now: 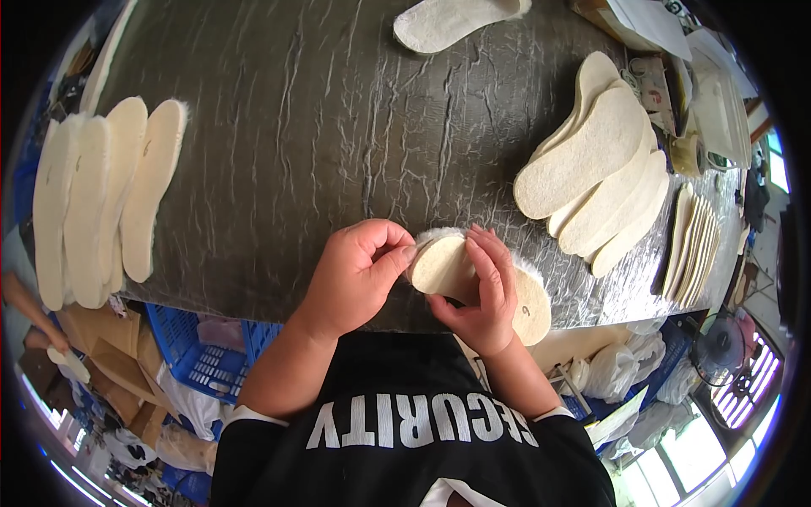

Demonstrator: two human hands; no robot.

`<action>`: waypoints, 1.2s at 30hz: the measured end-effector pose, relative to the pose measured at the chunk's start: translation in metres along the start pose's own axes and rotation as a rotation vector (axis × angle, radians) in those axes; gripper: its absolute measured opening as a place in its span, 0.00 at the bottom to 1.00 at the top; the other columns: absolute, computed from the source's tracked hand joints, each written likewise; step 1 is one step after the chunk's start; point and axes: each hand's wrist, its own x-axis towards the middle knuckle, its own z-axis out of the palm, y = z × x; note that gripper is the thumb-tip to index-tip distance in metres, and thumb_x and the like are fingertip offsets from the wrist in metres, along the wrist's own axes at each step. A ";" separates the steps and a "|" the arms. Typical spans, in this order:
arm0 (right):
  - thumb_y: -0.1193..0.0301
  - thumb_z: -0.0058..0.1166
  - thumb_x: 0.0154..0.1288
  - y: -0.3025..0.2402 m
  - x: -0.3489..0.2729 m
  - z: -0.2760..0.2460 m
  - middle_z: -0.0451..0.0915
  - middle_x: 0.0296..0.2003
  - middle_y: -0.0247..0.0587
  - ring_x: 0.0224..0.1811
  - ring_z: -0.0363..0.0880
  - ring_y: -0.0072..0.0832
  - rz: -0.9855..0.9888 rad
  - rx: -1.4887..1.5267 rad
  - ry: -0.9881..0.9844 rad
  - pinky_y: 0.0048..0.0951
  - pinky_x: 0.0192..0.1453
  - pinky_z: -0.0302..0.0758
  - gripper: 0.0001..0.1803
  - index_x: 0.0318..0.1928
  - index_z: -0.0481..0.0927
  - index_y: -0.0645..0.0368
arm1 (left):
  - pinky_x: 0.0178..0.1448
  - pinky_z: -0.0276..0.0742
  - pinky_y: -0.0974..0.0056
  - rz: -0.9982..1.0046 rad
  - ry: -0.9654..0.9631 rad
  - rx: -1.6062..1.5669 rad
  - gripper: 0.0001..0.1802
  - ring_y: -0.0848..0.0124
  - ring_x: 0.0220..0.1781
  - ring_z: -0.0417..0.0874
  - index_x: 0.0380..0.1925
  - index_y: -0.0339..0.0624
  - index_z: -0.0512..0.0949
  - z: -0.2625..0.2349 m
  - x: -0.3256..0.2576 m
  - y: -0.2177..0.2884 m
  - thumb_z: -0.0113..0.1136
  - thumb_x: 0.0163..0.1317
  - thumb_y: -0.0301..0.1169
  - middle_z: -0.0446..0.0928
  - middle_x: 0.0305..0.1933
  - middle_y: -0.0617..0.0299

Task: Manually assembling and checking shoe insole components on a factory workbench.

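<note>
Close to the table's front edge, my right hand (492, 296) is closed around a cream insole (442, 264) with a white fleecy rim. Its rounded end sticks out to the left of my fingers, and another rounded end with a small dark mark shows on their right. Whether this is one insole or two overlapping cannot be told, as my fingers cover the middle. My left hand (359, 275) pinches the fluffy edge at the left end between thumb and forefinger. Its other fingers are curled in.
Insoles lie in an overlapping row (110, 203) at left, a fanned pile (583, 148) and smaller stack (693, 245) at right. One insole (456, 21) lies at the far edge. Blue crates (207, 355) stand below the wrinkled dark table (279, 152). Another person's hand (55, 338) shows far left.
</note>
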 end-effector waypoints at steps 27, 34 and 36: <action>0.76 0.71 0.35 -0.001 -0.001 0.012 0.71 0.55 0.54 0.54 0.71 0.52 0.075 -0.036 0.034 0.48 0.57 0.71 0.44 0.59 0.66 0.61 | 0.37 0.75 0.70 0.280 0.119 0.365 0.04 0.73 0.32 0.77 0.34 0.33 0.75 0.012 -0.011 0.004 0.59 0.61 0.23 0.77 0.32 0.59; 0.76 0.71 0.36 -0.001 -0.002 0.012 0.71 0.53 0.54 0.50 0.73 0.51 -0.040 -0.054 0.103 0.49 0.54 0.72 0.42 0.57 0.67 0.62 | 0.44 0.77 0.73 -0.133 -0.033 -0.218 0.12 0.79 0.39 0.78 0.39 0.31 0.77 -0.004 0.003 -0.005 0.66 0.58 0.26 0.80 0.38 0.62; 0.75 0.71 0.37 -0.001 -0.006 0.012 0.71 0.53 0.53 0.50 0.73 0.51 -0.136 -0.058 0.140 0.51 0.54 0.72 0.41 0.57 0.67 0.62 | 0.44 0.77 0.73 -0.232 -0.144 -0.263 0.11 0.79 0.39 0.79 0.39 0.30 0.77 -0.011 0.006 -0.004 0.65 0.59 0.25 0.80 0.38 0.62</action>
